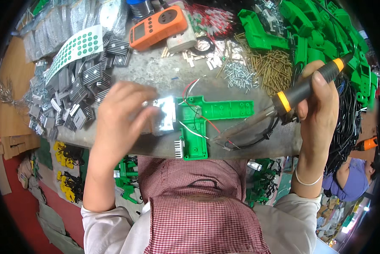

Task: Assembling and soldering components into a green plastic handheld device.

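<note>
My right hand (pixel 321 91) grips a soldering iron (pixel 298 91) by its black handle with yellow bands; the blurred metal barrel slants down left to a green plastic shell half (pixel 228 109). Around its tip run a red wire, a white wire (pixel 193 130) and a black cable (pixel 262 137). My left hand (pixel 124 110) has its fingers curled, thumb near the forefinger, beside a shiny silver metal part (pixel 168 113) at the shell's left end. Small shiny bits show at those fingertips; what they pinch is too blurred to name. A finned metal piece (pixel 179 149) sits at the shell's lower edge.
Grey finned heat sinks (pixel 77 86) pile up at left under a sticker sheet (pixel 77 48). An orange meter (pixel 158 27) stands at the back. Silver screws (pixel 239 76) and brass-coloured screws (pixel 272 65) lie behind the shell. Green shells (pixel 313 25) and black cables (pixel 349 114) crowd the right.
</note>
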`<state>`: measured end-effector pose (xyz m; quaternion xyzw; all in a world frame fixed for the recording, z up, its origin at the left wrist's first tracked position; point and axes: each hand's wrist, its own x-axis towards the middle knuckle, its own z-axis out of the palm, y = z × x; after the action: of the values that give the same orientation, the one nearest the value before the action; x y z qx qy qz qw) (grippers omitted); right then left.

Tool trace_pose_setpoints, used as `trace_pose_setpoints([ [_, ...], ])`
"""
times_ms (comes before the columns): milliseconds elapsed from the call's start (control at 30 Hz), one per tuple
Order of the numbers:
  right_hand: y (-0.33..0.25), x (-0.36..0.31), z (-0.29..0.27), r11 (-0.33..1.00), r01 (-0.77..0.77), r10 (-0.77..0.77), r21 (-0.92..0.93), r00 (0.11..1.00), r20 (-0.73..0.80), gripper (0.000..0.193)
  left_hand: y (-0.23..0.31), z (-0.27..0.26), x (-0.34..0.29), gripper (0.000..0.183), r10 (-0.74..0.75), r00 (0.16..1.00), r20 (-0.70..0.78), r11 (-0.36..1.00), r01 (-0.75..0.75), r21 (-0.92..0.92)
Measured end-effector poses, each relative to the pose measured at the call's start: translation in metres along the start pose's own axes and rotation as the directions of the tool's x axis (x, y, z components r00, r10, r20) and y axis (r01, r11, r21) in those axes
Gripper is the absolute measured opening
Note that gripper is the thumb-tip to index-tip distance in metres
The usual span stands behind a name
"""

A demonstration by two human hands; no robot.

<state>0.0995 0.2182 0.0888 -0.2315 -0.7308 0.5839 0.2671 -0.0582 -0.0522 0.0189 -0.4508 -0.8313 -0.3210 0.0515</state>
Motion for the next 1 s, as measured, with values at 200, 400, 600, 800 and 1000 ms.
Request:
trace_pose_setpoints([
  [200, -0.004, 0.024, -0.015, 0.982, 0.143, -0.126, 0.124, 0.983, -0.136, 0.030, 0.039, 0.010, 0.002, 0.034, 0.238, 0.966, 0.102, 0.942, -0.204, -0.265],
  [400, -0.001, 0.084, 0.030, 0.968, 0.251, -0.245, 0.017, 0.957, -0.154, 0.027, 0.040, 0.039, -0.003, 0.023, 0.326, 0.945, 0.040, 0.919, -0.306, -0.247],
  [600, 0.035, 0.169, 0.118, 0.853, 0.521, -0.519, -0.026, 0.853, 0.052, 0.023, 0.043, 0.050, -0.010, 0.026, 0.325, 0.943, -0.078, 0.918, -0.334, -0.215],
  [800, 0.069, 0.199, 0.126, 0.772, 0.433, -0.431, -0.465, 0.895, 0.117, 0.040, 0.047, 0.052, -0.004, 0.030, 0.369, 0.915, -0.166, 0.907, -0.393, -0.150],
  [1000, 0.047, 0.098, 0.049, 0.871, 0.270, -0.088, -0.411, 0.908, 0.409, 0.036, 0.034, 0.044, -0.004, 0.022, 0.198, 0.973, -0.116, 0.926, -0.224, -0.303],
])
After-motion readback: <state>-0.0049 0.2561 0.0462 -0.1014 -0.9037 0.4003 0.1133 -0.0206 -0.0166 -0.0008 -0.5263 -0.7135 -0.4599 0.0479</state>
